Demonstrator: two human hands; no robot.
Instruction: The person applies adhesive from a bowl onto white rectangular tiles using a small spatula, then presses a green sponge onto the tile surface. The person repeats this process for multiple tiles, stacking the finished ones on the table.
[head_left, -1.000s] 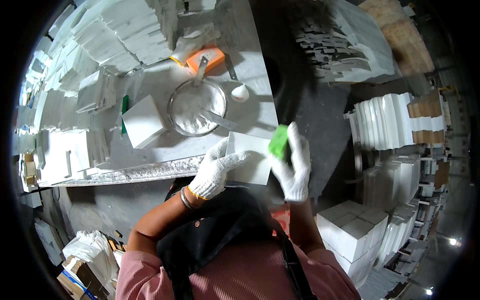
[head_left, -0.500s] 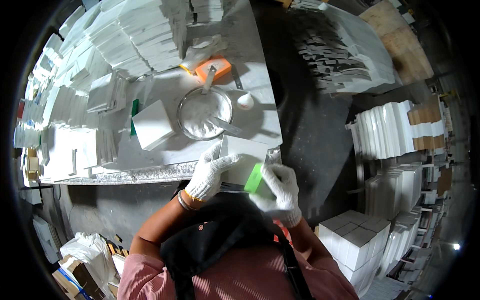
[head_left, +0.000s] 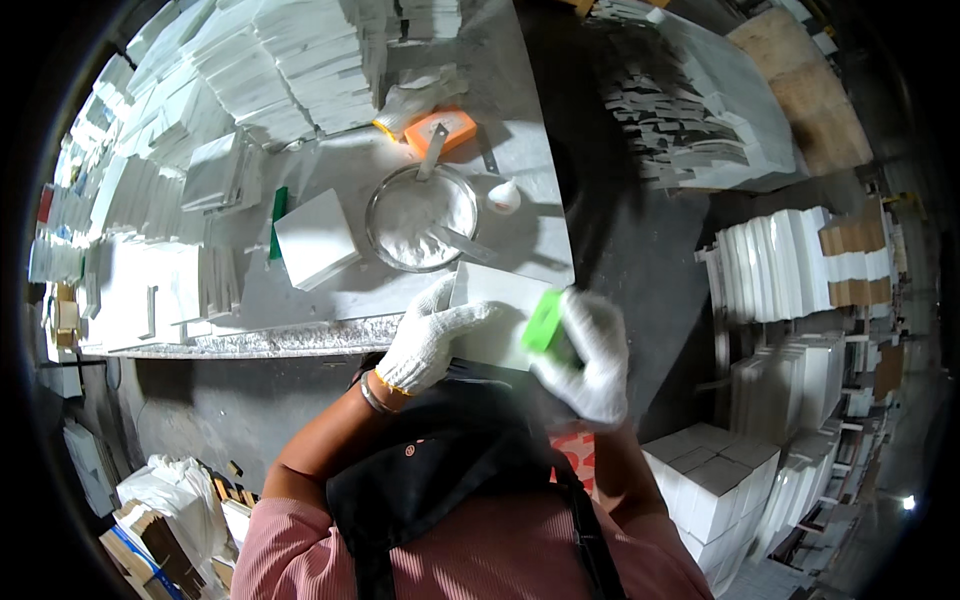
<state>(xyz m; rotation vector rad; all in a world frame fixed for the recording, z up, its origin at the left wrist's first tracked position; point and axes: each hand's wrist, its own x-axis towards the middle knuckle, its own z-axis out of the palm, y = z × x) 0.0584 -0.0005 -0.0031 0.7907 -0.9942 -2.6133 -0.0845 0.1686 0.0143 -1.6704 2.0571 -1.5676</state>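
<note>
My left hand (head_left: 428, 342), in a white knit glove, grips a square white tile (head_left: 493, 325) by its left side, thumb lying across its face. A bright green block (head_left: 543, 321) is in my gloved right hand (head_left: 590, 358), at the tile's right edge; motion blurs that hand. Beyond the tile stands a round metal bowl (head_left: 372, 240) of white powder or paste, with one putty knife (head_left: 433, 152) leaning on its far rim and another blade (head_left: 460, 243) at its near side. Left of the bowl lie more white tiles (head_left: 318, 238), stacked.
The stone-topped table (head_left: 300, 318) ends just in front of me. On it are an orange block (head_left: 447, 132), a small white bottle (head_left: 505, 197), a green strip (head_left: 278, 222) and tall tile stacks (head_left: 280, 70). White boxes (head_left: 705, 480) stand at my right.
My right hand and the green block have moved right and slightly up, toward the tile's right edge. The left hand still holds the tile. The whole view has shifted a little.
</note>
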